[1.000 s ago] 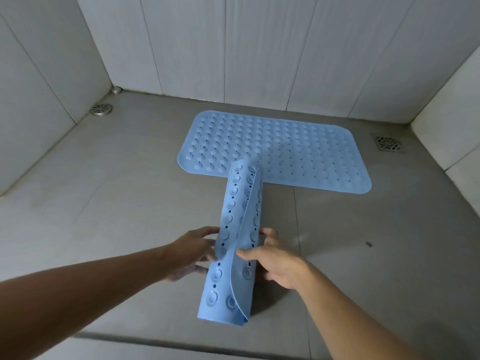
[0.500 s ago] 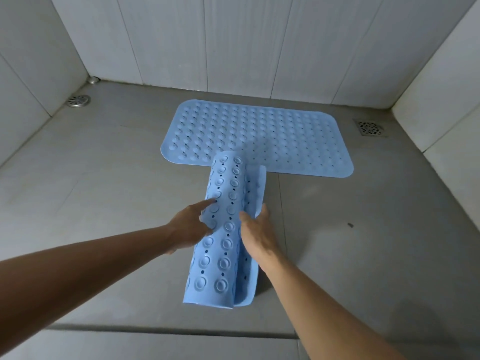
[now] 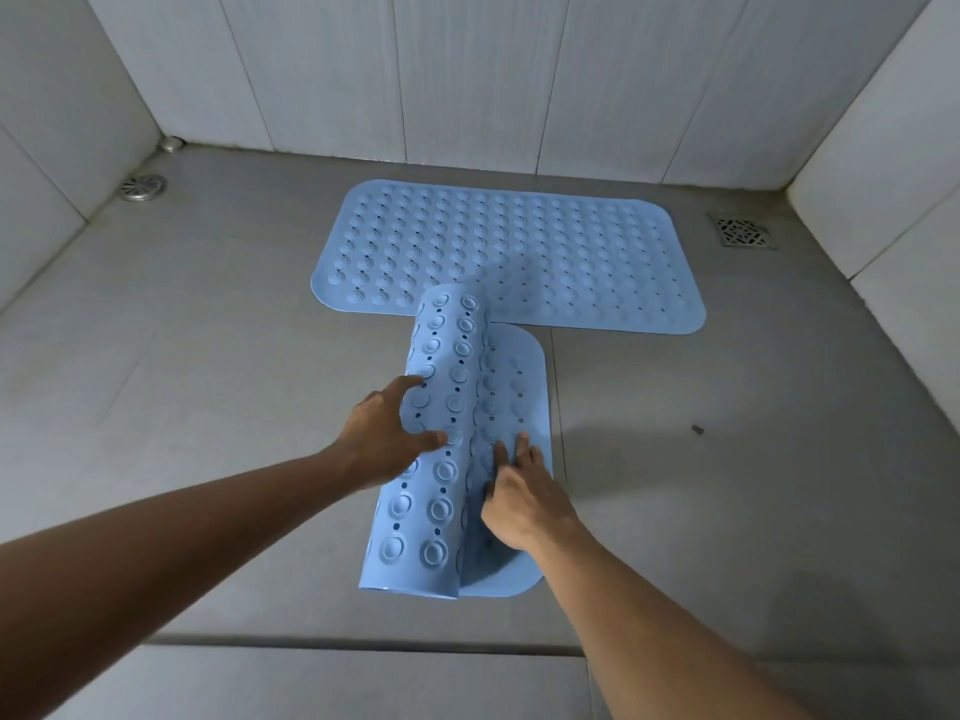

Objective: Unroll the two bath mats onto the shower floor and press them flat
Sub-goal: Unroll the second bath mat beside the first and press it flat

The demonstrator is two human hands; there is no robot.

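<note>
Head view, centre frame: our right hand (image 3: 524, 493), fingers straight, pins the second mat (image 3: 517, 387) to the shower floor (image 3: 208, 407); our left hand (image 3: 387, 439), fingers spread, rests on its roll (image 3: 447, 361) just left, running away from us.

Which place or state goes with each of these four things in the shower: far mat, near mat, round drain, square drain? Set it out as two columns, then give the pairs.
Things:
1. far mat
2. near mat
3. round drain
4. square drain

Place or state:
A. partly rolled
B. far left
C. fully flat
D. far right

Pairs: 1-C, 2-A, 3-B, 4-D
</note>
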